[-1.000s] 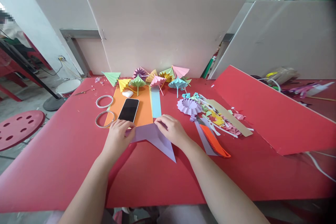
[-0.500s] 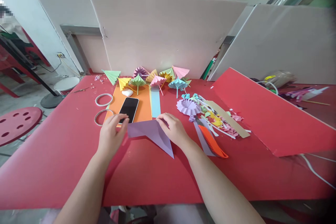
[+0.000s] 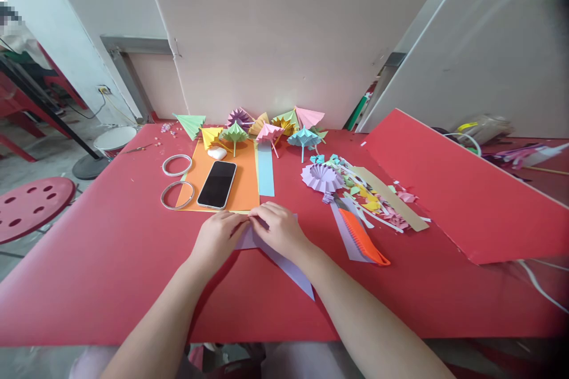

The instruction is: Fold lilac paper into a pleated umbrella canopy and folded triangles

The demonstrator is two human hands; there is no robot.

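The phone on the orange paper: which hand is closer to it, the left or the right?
Left. The left hand lies just below the phone, pressing the purple paper. The right hand presses the same paper farther to the right, beside the left one.

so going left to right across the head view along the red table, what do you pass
red stool → two tape rings → phone → light blue paper strip → purple paper fan → orange comb → raised red board
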